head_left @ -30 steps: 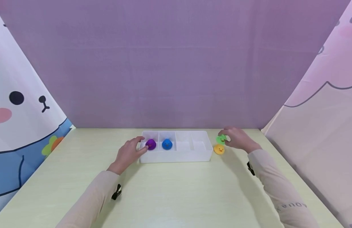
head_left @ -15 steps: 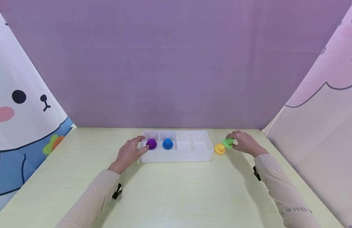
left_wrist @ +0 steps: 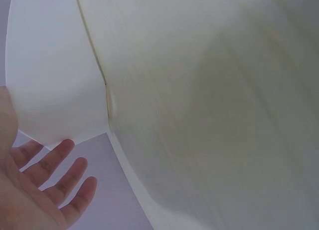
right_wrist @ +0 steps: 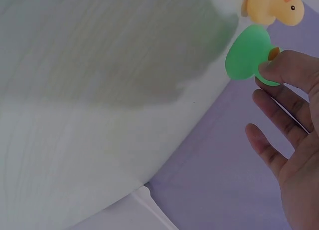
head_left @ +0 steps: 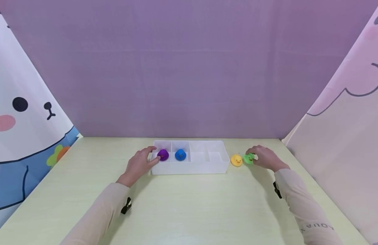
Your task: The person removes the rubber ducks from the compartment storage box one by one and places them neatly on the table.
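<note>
Being pinched by right hand (head_left: 264,158) is green duck (right_wrist: 246,54), beside yellow duck (head_left: 236,160), while tray (head_left: 189,168) is gripped (likely for steadiness) by left hand (head_left: 137,164).

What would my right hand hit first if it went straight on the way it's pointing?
Probably the yellow duck, just beyond the green duck that your right hand pinches; the white tray lies past it. Depth is hard to judge here, though.

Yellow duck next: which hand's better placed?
Right, probably: the right hand is nearer the yellow duck, though it pinches the green duck and must release it. The left hand is at the left end of the tray, by the purple duck.
</note>
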### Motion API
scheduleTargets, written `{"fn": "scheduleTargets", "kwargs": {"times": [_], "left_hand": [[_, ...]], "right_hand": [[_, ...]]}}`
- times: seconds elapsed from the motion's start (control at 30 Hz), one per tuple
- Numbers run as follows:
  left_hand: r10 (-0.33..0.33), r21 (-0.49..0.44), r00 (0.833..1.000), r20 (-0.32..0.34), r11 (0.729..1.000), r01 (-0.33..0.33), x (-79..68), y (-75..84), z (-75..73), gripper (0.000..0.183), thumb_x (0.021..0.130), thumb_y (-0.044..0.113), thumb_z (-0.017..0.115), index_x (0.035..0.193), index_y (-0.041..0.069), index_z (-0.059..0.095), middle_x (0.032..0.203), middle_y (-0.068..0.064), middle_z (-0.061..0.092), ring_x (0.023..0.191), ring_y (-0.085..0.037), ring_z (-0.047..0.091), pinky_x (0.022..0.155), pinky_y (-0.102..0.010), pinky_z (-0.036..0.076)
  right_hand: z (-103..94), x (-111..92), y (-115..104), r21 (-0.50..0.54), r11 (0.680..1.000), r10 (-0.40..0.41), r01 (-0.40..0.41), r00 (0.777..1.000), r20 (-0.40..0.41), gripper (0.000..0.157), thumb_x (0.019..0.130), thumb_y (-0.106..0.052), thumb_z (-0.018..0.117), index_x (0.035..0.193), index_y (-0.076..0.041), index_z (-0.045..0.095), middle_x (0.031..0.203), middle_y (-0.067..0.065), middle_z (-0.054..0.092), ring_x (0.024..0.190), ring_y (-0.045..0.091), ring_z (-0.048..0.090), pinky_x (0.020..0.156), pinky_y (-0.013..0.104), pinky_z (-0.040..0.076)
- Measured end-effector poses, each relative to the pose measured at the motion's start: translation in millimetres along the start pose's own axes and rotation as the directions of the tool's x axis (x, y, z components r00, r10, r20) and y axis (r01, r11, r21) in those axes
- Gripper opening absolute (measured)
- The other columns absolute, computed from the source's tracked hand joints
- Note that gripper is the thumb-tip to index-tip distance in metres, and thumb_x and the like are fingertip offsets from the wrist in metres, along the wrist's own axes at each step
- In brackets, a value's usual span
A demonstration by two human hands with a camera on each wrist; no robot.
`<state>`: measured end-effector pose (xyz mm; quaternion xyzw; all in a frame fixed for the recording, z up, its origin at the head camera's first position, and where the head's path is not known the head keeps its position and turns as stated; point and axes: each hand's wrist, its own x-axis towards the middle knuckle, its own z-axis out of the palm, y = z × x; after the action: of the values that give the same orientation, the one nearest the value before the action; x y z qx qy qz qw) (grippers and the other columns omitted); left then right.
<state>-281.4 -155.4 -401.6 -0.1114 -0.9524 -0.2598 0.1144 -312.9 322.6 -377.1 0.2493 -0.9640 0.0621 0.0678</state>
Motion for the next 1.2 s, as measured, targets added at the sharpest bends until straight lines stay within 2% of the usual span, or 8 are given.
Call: {"fn": "scheduleTargets", "kwargs": {"times": [0.2, 0.47, 0.7, 0.93, 1.2], "left_hand": [[-0.002, 0.003, 1.0, 0.003, 1.0, 0.002, 1.0, -0.3, 1.0, 0.051, 0.085, 0.039, 0.058, 0.127, 0.011, 0.051, 0.121, -0.014, 0.059, 0.098, -0.034, 0.058, 0.063, -0.04, 0.05], [-0.016, 0.001, 1.0, 0.012, 1.0, 0.016, 0.5, -0.2, 1.1, 0.051, 0.085, 0.039, 0.057, 0.128, 0.012, 0.05, 0.124, -0.013, 0.057, 0.1, -0.034, 0.057, 0.067, -0.042, 0.05], [-0.02, 0.001, 1.0, 0.01, 1.0, 0.02, 1.2, 0.1, 2.4, 0.052, 0.085, 0.04, 0.057, 0.128, 0.012, 0.05, 0.125, -0.013, 0.057, 0.103, -0.035, 0.056, 0.069, -0.045, 0.05], [-0.02, 0.002, 1.0, 0.013, 1.0, 0.02, 2.3, -0.6, 2.9, 0.051, 0.085, 0.04, 0.057, 0.128, 0.012, 0.05, 0.125, -0.012, 0.057, 0.102, -0.035, 0.056, 0.067, -0.043, 0.05], [-0.019, 0.007, 1.0, 0.011, 1.0, 0.019, 2.7, -1.1, 2.7, 0.051, 0.085, 0.039, 0.057, 0.128, 0.013, 0.05, 0.125, -0.012, 0.057, 0.103, -0.035, 0.056, 0.068, -0.044, 0.05]], "right_hand": [[6.9, -1.2, 3.7, 0.013, 1.0, 0.008, -0.008, 1.0, 0.011, 0.035, 0.068, 0.004, 0.067, 0.101, -0.008, 0.067, 0.098, 0.009, 0.066, 0.093, 0.029, 0.059, 0.077, 0.046, 0.049], [13.9, -2.0, 5.3, 0.022, 1.0, 0.02, -0.02, 1.0, 0.001, 0.037, 0.067, 0.007, 0.065, 0.101, -0.008, 0.067, 0.098, 0.009, 0.065, 0.093, 0.029, 0.059, 0.075, 0.044, 0.049], [15.0, -1.5, 4.7, 0.035, 0.999, 0.02, -0.02, 1.0, -0.004, 0.038, 0.067, 0.009, 0.064, 0.101, -0.007, 0.067, 0.099, 0.01, 0.065, 0.093, 0.029, 0.059, 0.076, 0.045, 0.049], [15.4, -2.0, 5.2, 0.029, 0.999, 0.016, -0.015, 1.0, -0.007, 0.038, 0.067, 0.009, 0.064, 0.102, -0.008, 0.066, 0.101, 0.011, 0.064, 0.095, 0.031, 0.058, 0.078, 0.047, 0.048], [9.0, -1.7, 3.5, 0.014, 1.0, 0.002, -0.002, 1.0, -0.011, 0.04, 0.067, 0.009, 0.067, 0.104, -0.006, 0.066, 0.104, 0.012, 0.064, 0.098, 0.033, 0.057, 0.081, 0.05, 0.047]]}}
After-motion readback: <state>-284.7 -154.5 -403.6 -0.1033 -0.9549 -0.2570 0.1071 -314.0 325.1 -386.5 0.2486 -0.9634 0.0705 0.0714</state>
